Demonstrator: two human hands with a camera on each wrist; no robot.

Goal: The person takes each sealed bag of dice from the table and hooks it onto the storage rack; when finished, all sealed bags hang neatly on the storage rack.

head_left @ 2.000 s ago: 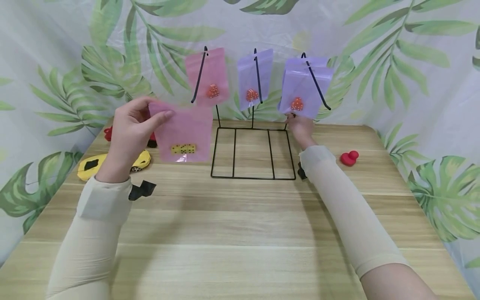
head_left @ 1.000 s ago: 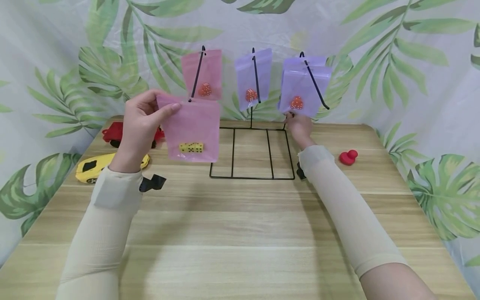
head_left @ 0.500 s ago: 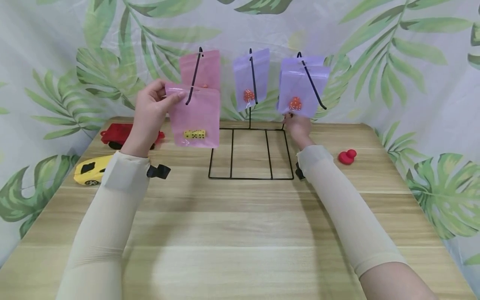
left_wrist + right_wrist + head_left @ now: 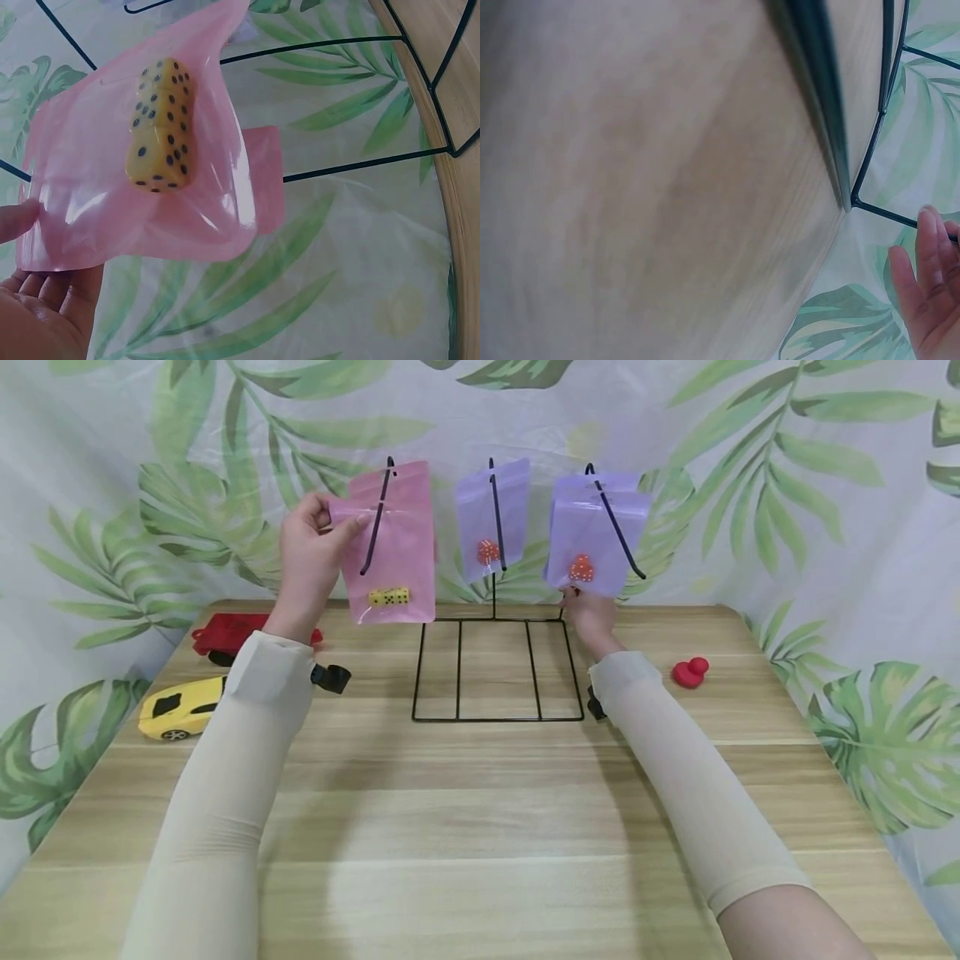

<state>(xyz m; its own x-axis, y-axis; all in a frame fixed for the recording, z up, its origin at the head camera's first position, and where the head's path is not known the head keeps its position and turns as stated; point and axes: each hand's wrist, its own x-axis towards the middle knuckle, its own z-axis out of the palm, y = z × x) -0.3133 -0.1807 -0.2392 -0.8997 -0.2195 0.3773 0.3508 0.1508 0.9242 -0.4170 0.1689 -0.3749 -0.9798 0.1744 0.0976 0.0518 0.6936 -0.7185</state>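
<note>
My left hand (image 4: 309, 543) pinches the upper left edge of a pink zip bag (image 4: 390, 552) between thumb and fingers. Yellow dice (image 4: 160, 124) sit in a row inside it. The left hook of a black wire display rack (image 4: 498, 720) appears to pass through the bag's top. Behind hangs another pink bag (image 4: 270, 176), mostly covered. My right hand (image 4: 592, 617) holds the rack's right upright, below the purple bags (image 4: 600, 535) with orange dice on the right hook; in the right wrist view, its fingers (image 4: 928, 247) are at the wire.
One purple bag (image 4: 491, 518) with orange dice hangs from the middle hook. At the left lie a red toy vehicle (image 4: 228, 635) and a yellow toy car (image 4: 180, 708). A red knobbed piece (image 4: 690, 672) lies right of the rack. A leaf-print sheet (image 4: 817, 468) hangs behind the table.
My left hand has brought the pink bag with yellow dice rightward, up and back along the left hook, until it covers most of the hanging pink bag. The right hand keeps its hold.
</note>
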